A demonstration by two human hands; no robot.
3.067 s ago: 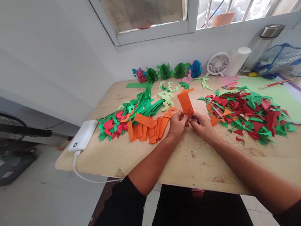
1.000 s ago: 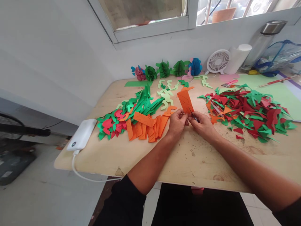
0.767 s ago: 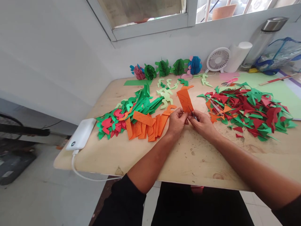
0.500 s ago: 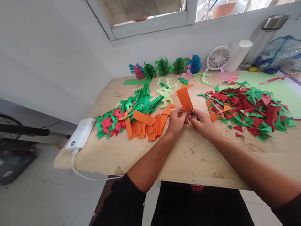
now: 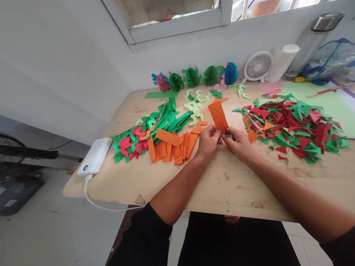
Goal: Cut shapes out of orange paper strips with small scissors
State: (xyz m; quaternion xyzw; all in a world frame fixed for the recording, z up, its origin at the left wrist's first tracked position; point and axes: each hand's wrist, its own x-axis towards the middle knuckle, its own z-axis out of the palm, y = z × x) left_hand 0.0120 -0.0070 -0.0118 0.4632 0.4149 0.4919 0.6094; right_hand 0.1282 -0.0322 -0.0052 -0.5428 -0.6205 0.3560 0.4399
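Note:
My left hand (image 5: 208, 141) pinches the lower end of an orange paper strip (image 5: 217, 115) that has curved lines drawn on it. My right hand (image 5: 237, 143) is closed on a small pair of scissors (image 5: 227, 133); the handles are mostly hidden by the fingers. The blades lie against the strip's lower right edge. Left of my hands, several marked orange strips (image 5: 168, 139) overlap on the table. Behind them lie cut green pieces (image 5: 169, 117), with red cut pieces (image 5: 125, 145) at their left.
A heap of red and green scraps (image 5: 299, 125) covers the table's right side. Paper honeycomb figures (image 5: 192, 77), a small white fan (image 5: 257, 67) and a bottle (image 5: 313, 40) stand along the wall. A white power bank (image 5: 94, 156) with a cable sits at the left edge.
The view has shifted very slightly. Both hands keep hold of the strip and scissors in nearly the same place, and the strip's upper end tilts a little more to the left.

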